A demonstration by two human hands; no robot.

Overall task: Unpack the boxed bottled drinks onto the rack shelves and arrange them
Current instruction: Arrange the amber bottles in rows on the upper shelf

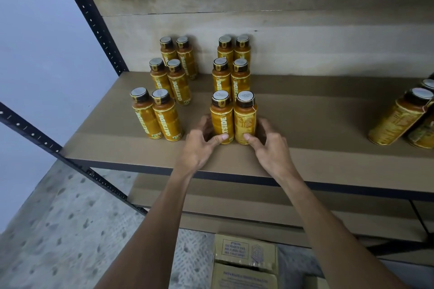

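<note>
Sitting lowest in view, on the speckled floor (70,230) by the rack, a cardboard box (244,253) shows printed flaps that hide its contents. Above it runs a lower shelf (234,202), with both bare forearms reaching over it to the main shelf (317,148).

The left hand (199,143) grasps the left front bottle (222,122), thumb on the low front of the label and fingers curled round its left side. The right hand (270,145) lays its thumb on the base of the right front bottle (245,122); its fingers arch beside the bottle, and I cannot tell whether they grip it. These two yellow, dark-capped bottles stand upright, touching, near the shelf's front edge.

Behind them stand two more pairs (231,77) in a double file running back to the wooden back panel (305,42). To the left, well apart, a second double file of six bottles (178,82) stands beside the black upright (94,23). At the far right edge, more bottles (397,119) are cut off by the frame.
</note>
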